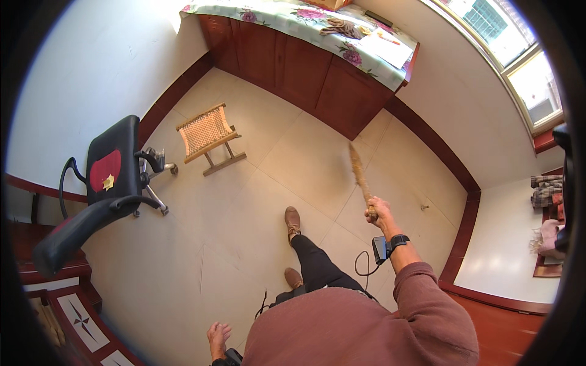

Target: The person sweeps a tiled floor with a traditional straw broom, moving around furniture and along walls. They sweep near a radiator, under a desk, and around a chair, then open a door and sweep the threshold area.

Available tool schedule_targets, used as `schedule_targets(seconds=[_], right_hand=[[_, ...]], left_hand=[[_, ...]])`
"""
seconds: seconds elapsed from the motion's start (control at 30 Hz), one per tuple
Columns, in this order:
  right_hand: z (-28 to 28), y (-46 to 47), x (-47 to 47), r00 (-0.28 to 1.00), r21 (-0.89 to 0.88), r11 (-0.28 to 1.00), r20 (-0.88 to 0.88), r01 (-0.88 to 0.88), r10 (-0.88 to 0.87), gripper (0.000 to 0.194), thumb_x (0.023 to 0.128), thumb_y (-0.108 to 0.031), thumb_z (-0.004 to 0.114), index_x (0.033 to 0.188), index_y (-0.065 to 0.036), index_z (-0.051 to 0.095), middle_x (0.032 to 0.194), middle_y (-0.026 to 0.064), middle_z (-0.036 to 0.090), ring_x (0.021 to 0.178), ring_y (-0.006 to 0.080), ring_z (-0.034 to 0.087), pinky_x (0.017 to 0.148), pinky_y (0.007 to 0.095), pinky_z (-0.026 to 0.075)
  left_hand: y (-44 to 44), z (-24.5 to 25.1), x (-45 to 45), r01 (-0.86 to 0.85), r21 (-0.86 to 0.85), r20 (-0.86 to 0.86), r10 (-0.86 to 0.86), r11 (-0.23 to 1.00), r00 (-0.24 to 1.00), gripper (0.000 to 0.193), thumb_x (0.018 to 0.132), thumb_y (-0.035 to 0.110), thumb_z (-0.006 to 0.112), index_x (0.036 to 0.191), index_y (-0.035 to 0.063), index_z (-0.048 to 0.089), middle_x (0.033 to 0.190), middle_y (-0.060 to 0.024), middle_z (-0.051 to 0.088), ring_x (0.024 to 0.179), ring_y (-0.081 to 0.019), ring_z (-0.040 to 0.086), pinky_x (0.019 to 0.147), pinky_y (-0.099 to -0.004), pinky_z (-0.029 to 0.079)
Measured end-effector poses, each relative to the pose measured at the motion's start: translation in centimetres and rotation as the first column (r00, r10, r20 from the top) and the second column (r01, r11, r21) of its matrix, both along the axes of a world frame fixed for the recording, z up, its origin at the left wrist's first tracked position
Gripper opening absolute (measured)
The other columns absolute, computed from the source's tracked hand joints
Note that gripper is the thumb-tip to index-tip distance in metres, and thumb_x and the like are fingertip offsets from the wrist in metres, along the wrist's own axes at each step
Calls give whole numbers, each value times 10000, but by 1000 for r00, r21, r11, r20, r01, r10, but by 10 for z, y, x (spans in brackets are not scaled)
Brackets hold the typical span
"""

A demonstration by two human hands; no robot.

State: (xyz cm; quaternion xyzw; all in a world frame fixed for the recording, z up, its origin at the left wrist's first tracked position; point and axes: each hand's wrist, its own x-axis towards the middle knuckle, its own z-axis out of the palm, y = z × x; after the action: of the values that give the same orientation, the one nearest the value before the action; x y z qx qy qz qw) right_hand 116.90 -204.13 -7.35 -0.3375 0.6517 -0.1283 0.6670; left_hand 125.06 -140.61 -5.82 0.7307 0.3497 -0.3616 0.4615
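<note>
My right hand (379,212) is closed around the near end of a long, thin, tan-brown object (359,171), perhaps a duster or brush. Its far tip points away from me, close to the lower corner of a red wooden cabinet (350,100). The object's edges look blurred, and its exact kind cannot be told. At the lower left my left hand (219,334) hangs beside my body with its fingers loosely bent and parted, holding nothing visible. Tiled floor (274,192) lies before my feet.
A folding stool with a woven seat (206,130) stands left of the cabinet. A black office chair (114,160) is at the left wall. A flowered cloth (274,16) covers the cabinet top, bearing a crumpled cloth (341,28) and paper (387,50). A doorstop (425,207) is on the floor.
</note>
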Motion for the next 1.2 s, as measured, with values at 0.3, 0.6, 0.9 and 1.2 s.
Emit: schedule_targets(seconds=[0.3, 0.6, 0.9, 1.2], right_hand=[[-64, -92, 136, 941, 101, 938, -107, 332, -322, 115, 727, -65, 540, 783, -61, 439, 545, 90, 496, 413, 194, 504, 320, 287, 382], [-103, -66, 299, 1000, 16, 1000, 9, -8, 8, 264, 686, -17, 561, 926, -83, 473, 592, 58, 470, 426, 180, 503, 331, 345, 399], [-89, -33, 293, 441, -8, 461, -307, -887, 843, 527, 680, -113, 576, 1200, -103, 491, 764, 191, 609, 605, 233, 601, 522, 348, 486], [6, 4, 263, 551, 297, 514, 53, -805, 833, 440, 685, -39, 562, 1123, -5, 532, 654, 85, 557, 457, 165, 545, 366, 299, 417]], left_hand=[[-41, 42, 108, 169, 133, -89, -158, 977, 983, 455, 842, 153, 461, 1236, -41, 343, 1011, -172, 560, 769, -237, 599, 677, -339, 498], [-149, 82, 195, 118, 47, 110, -122, 992, 986, 408, 852, 130, 467, 1214, -32, 373, 969, -134, 583, 761, -181, 601, 636, -266, 487], [-155, 55, 222, 157, 93, -66, -151, 983, 986, 415, 854, 129, 457, 1221, -44, 372, 1006, -137, 582, 780, -176, 603, 653, -263, 488], [-170, 18, 303, 296, -34, 69, -293, 955, 953, 447, 843, 156, 471, 1231, -41, 369, 1019, -137, 580, 818, -176, 598, 681, -270, 480]])
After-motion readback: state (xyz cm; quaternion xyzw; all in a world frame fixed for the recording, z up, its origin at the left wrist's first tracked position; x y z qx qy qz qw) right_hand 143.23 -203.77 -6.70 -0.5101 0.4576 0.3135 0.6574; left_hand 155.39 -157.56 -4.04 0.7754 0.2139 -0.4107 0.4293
